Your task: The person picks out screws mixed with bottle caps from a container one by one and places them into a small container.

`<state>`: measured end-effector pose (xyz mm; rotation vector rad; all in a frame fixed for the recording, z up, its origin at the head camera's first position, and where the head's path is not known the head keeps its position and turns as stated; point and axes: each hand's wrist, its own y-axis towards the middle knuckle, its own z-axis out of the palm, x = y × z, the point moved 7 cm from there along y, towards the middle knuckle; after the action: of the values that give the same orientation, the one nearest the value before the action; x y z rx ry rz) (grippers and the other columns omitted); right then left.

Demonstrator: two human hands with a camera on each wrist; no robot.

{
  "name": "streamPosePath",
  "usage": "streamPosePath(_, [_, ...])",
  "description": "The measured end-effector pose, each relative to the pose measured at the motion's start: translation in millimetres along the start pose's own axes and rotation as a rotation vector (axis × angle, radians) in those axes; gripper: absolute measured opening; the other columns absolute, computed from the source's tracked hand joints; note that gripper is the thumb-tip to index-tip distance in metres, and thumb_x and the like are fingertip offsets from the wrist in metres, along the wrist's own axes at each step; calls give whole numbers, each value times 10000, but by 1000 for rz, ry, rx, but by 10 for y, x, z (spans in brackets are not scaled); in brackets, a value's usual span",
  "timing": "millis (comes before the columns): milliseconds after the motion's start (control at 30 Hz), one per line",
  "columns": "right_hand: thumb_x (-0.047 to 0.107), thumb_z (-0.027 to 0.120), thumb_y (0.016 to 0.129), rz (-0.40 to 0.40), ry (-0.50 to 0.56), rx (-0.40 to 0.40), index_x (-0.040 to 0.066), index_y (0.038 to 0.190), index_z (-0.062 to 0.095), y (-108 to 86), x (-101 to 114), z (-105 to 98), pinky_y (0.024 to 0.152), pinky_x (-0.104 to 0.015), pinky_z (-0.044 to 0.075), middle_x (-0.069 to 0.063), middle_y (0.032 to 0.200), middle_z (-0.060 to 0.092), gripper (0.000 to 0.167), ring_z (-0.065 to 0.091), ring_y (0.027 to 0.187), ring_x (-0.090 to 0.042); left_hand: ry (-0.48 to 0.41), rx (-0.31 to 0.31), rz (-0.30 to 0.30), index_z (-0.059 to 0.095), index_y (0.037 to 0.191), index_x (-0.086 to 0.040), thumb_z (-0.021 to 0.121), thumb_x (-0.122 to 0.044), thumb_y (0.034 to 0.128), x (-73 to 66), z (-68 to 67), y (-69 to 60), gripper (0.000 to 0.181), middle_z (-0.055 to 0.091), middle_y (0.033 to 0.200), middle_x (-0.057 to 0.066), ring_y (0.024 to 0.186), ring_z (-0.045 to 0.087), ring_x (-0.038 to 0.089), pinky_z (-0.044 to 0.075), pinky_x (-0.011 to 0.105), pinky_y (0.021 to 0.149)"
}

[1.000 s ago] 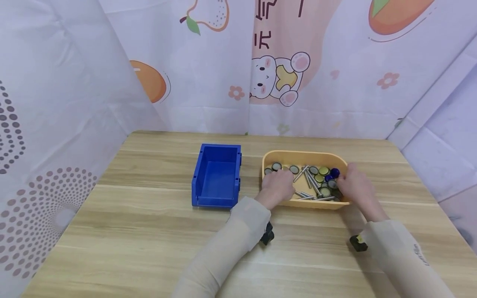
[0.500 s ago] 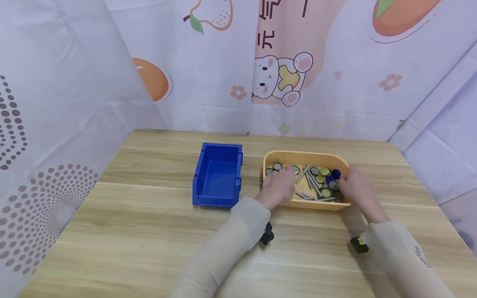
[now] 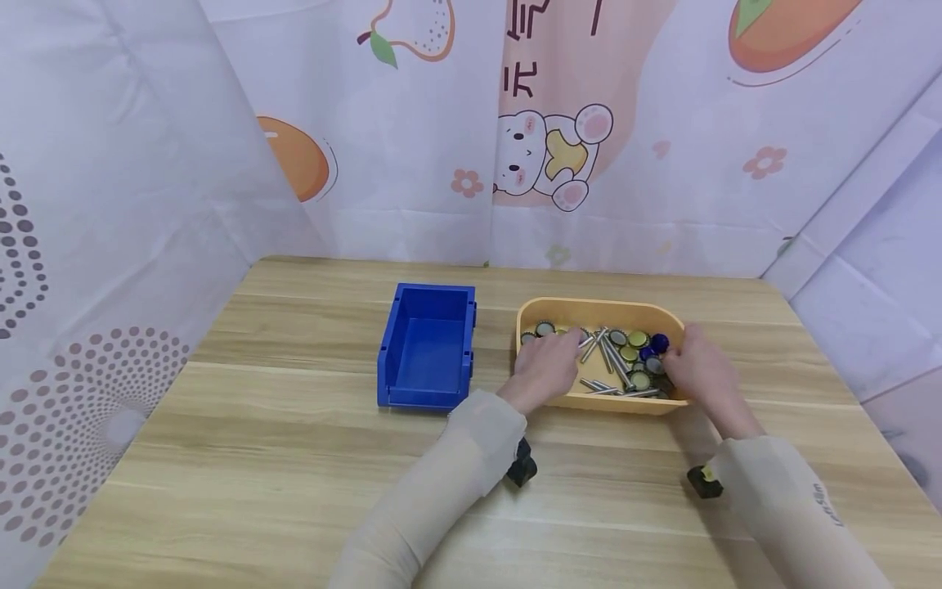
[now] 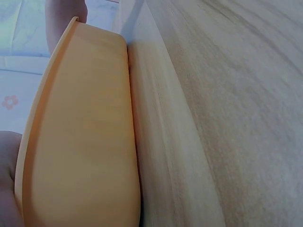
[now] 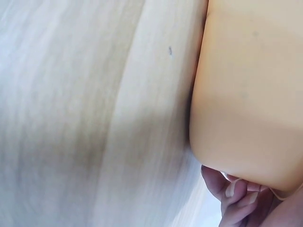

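A yellow bin (image 3: 589,311) on the wooden table holds metal bolts (image 3: 616,360), bottle caps (image 3: 639,381) and blue balls (image 3: 659,343). My left hand (image 3: 546,370) is over its left end. A silver bolt (image 3: 586,341) sticks out at those fingertips, which appear to pinch it; the palm side is hidden. At the bin's right end, my right hand (image 3: 702,368) grips the rim. The right wrist view shows curled fingers (image 5: 233,189) against the outer wall. In the left wrist view, the bin's front wall (image 4: 85,123) hides the contents.
A blue open-front bin (image 3: 430,360) stands to the left of the yellow one, with its bare floor showing. The wooden table (image 3: 294,458) reaches back to a printed curtain (image 3: 412,164). Black wrist cameras (image 3: 521,466) hang beneath the sleeves.
A second ago my left fingers were down among the contents; they have since lifted slightly, and a bolt shows at their tips. My right hand stays on the rim.
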<state>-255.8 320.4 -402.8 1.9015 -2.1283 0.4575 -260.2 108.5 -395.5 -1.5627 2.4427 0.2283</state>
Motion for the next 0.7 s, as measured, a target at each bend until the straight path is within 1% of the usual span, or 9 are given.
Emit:
streamPosePath(100, [182, 433, 923, 0, -1, 3, -115, 1108, 435, -1, 5, -3, 476, -346, 387, -172, 770, 547, 350, 536, 624, -270, -15, 9, -10, 616, 1141, -236, 456, -282, 1048, 4, 2, 9, 190, 576, 720, -94, 619, 537, 81, 409, 249, 522])
streamPosePath(200, [178, 445, 924, 1, -1, 12, -123, 1121, 428, -2, 6, -7, 480, -346, 386, -176, 773, 548, 360, 532, 624, -269, -35, -1, -15, 595, 1089, -232, 454, -299, 1047, 8, -14, 8, 161, 588, 747, -80, 631, 537, 93, 400, 247, 517])
streamPosePath(267, [178, 449, 927, 5, 2, 17, -125, 1137, 422, -5, 4, -4, 484, -346, 390, -179, 782, 549, 370, 532, 626, -268, -55, -18, -19, 582, 1074, -241, 483, -310, 1037, 12, -36, 6, 127, 601, 774, -82, 651, 537, 100, 401, 249, 523])
streamPosePath(367, [184, 446, 930, 10, 5, 21, -126, 1158, 414, -4, 2, -2, 486, -351, 395, -189, 797, 553, 386, 535, 633, -271, -109, -46, -34, 578, 1011, -244, 548, -336, 1007, 27, -80, 7, 97, 608, 790, -85, 685, 534, 113, 400, 259, 540])
streamPosePath(467, [191, 443, 932, 15, 2, 21, -125, 1172, 408, -2, -2, 2, 490, -357, 399, -202, 812, 556, 399, 541, 643, -282, -170, -50, -46, 566, 962, -243, 599, -348, 979, 42, -105, 12, 112, 594, 783, -82, 706, 539, 123, 400, 265, 553])
streamPosePath(567, [196, 444, 932, 16, -4, 21, -132, 1181, 402, 5, -10, 1, 494, -364, 399, -213, 819, 555, 414, 541, 649, -296, -201, -45, -57, 557, 962, -240, 623, -358, 964, 51, -121, 16, 136, 581, 782, -70, 721, 546, 125, 397, 267, 563])
streamPosePath(700, [196, 446, 935, 16, -6, 15, -132, 1181, 403, 0, -16, 5, 497, -365, 400, -214, 819, 555, 413, 540, 646, -295, -216, -49, -73, 568, 989, -240, 645, -369, 947, 57, -145, 29, 156, 596, 799, -54, 721, 547, 127, 399, 277, 561])
